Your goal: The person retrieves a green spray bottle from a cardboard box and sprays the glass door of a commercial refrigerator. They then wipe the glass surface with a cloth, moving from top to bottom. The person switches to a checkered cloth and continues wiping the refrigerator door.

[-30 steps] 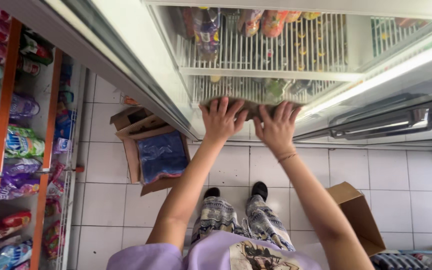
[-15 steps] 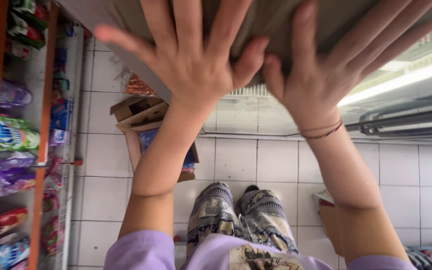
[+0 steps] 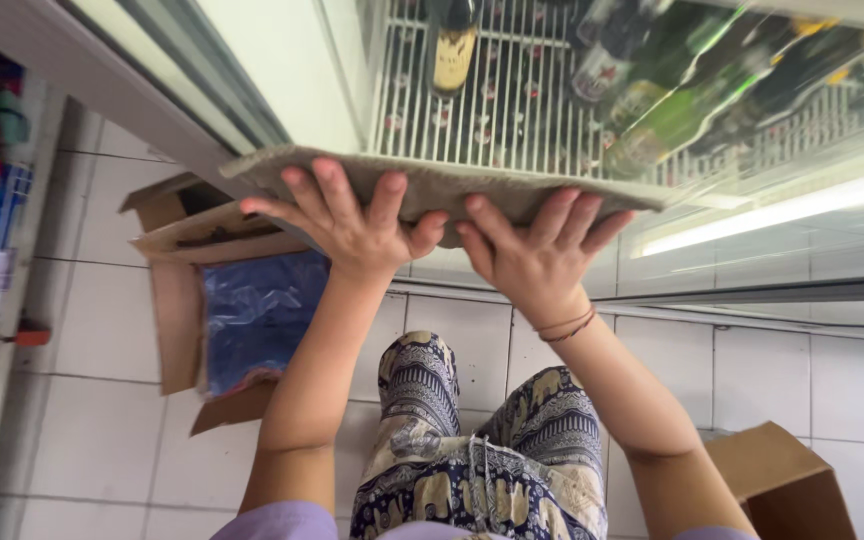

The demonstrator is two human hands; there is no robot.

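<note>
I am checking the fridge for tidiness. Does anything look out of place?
Yes. On the wire shelf, the green bottles lie tipped at angles instead of upright. The cardboard tray in both hands looks frayed.

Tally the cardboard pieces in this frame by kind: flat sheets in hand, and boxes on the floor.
Flat cardboard sheet, held up by left hand and right hand: 1
Open cardboard boxes on the floor: 2
Total: 3
</note>
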